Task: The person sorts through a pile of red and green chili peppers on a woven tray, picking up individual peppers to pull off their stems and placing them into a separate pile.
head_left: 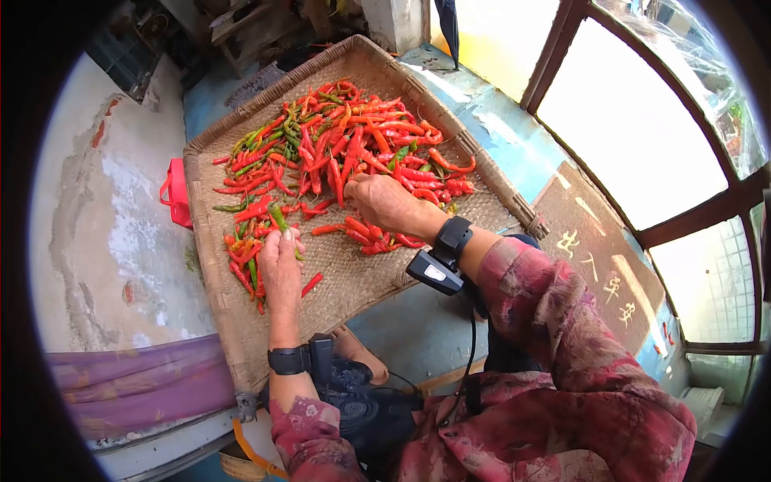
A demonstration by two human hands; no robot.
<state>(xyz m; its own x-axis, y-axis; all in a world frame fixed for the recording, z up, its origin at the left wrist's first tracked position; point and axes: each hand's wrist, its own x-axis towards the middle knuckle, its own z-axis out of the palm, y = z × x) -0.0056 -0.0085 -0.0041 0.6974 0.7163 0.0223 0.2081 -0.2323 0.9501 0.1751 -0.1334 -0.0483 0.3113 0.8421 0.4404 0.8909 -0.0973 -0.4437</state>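
A large woven tray (337,285) holds a big heap of red chili peppers (357,140), with some green ones among them. My left hand (281,253) is closed around a green chili pepper (277,217) that points up from the fingers, beside a smaller pile of red and green peppers (245,261) on the tray's left side. At the near edge of the big heap is my right hand (381,201), its fingers bent down onto the red peppers; what the fingertips hold is hidden. A small group of red peppers (369,233) lies just below that hand.
On the left stand a worn wall (128,217) and a red bag (176,195) by the tray's edge. Purple cloth (144,381) hangs at lower left. A brown mat (598,249) with characters lies on the floor at right, near large window frames (683,225). A dark umbrella (448,28) hangs behind.
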